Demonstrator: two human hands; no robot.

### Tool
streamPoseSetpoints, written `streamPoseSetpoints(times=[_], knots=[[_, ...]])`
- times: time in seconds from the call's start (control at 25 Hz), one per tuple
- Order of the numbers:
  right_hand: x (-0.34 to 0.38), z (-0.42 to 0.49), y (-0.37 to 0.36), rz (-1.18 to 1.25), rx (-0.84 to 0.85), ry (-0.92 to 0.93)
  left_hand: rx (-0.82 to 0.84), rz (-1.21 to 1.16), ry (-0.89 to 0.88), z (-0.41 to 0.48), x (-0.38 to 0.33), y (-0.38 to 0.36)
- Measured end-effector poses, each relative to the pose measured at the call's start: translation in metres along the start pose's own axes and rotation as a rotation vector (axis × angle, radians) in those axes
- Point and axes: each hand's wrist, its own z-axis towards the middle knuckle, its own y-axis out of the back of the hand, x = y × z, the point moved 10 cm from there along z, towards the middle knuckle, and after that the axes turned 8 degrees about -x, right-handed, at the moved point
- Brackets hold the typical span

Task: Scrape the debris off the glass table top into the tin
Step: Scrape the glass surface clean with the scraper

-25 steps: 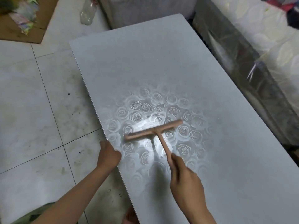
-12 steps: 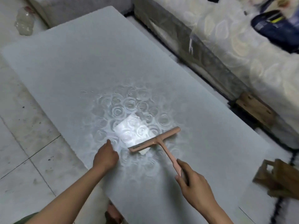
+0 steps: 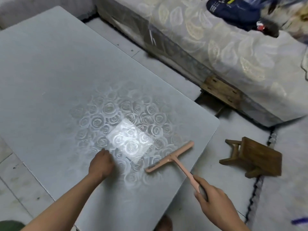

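The grey glass table top [image 3: 55, 67] with an embossed rose pattern fills the left and middle of the head view. A pink T-shaped scraper [image 3: 170, 158] lies with its blade on the glass near the table's right edge. My right hand [image 3: 214, 197] grips the end of its handle, off the table's edge. My left hand [image 3: 100, 164] rests on the glass to the left of the blade, fingers curled under and holding nothing. A bright light patch reflects off the glass between them. No debris or tin shows.
A mattress [image 3: 233, 52] with a leaf pattern runs along the right, with dark clothes [image 3: 233, 10] on it. A small wooden stool [image 3: 256, 157] lies tipped on the floor right of the table. Tiled floor [image 3: 15, 180] lies to the left.
The view has swung right. My right hand has carried the scraper rightwards to the table's right edge. My left hand has moved from the table's left edge onto the glass.
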Motion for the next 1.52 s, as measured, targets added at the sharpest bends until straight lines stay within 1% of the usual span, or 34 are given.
streamPoseSetpoints(times=[0.08, 0.16, 0.28, 0.36, 0.44, 0.6, 0.68, 0.8, 0.92, 1.0, 1.12, 1.2, 1.28, 1.36, 1.4, 1.48, 1.52], knots=[[-0.033, -0.002, 0.005, -0.009, 0.0, -0.027, -0.012, 0.034, -0.012, -0.004, -0.026, -0.01], [-0.044, 0.001, 0.003, -0.051, -0.009, -0.033, 0.006, 0.041, -0.013, -0.004, -0.04, -0.02], [-0.038, 0.019, 0.0, -0.141, -0.044, 0.036, 0.071, 0.069, -0.009, -0.001, -0.045, -0.039], [-0.035, 0.036, -0.005, -0.165, -0.037, 0.079, 0.049, 0.132, 0.002, 0.002, -0.043, -0.041], [-0.037, 0.049, -0.011, -0.122, -0.024, 0.099, 0.026, 0.196, 0.019, 0.002, -0.042, -0.042], [-0.032, 0.05, -0.011, -0.097, -0.071, 0.129, 0.009, 0.29, 0.067, 0.008, -0.038, -0.044], [-0.038, 0.04, 0.003, -0.079, -0.128, 0.112, 0.011, 0.283, 0.08, 0.011, -0.037, -0.046], [-0.075, 0.029, 0.032, -0.067, -0.231, -0.003, 0.01, 0.275, 0.078, 0.01, -0.037, -0.046], [-0.092, 0.032, 0.028, -0.143, -0.153, -0.029, 0.01, 0.284, 0.068, 0.011, -0.04, -0.046], [-0.085, 0.047, 0.022, -0.121, -0.131, 0.007, -0.002, 0.287, 0.082, 0.013, -0.04, -0.045], [-0.025, 0.101, 0.004, -0.054, -0.066, 0.222, -0.009, 0.284, 0.102, 0.019, -0.039, -0.042], [0.029, 0.136, -0.006, -0.114, -0.017, 0.337, -0.009, 0.281, 0.117, 0.022, -0.037, -0.039], [0.054, 0.158, 0.004, -0.178, -0.044, 0.396, -0.01, 0.275, 0.129, 0.023, -0.034, -0.037], [0.033, 0.146, 0.028, -0.214, -0.125, 0.421, -0.01, 0.261, 0.131, 0.022, -0.032, -0.036], [0.016, 0.136, 0.034, -0.26, -0.125, 0.399, -0.013, 0.231, 0.134, 0.022, -0.029, -0.035], [-0.006, 0.115, 0.032, -0.369, -0.048, 0.312, -0.038, 0.158, 0.148, 0.022, -0.023, -0.03], [-0.002, 0.112, 0.023, -0.369, -0.015, 0.3, -0.054, 0.119, 0.148, 0.022, -0.022, -0.027]])
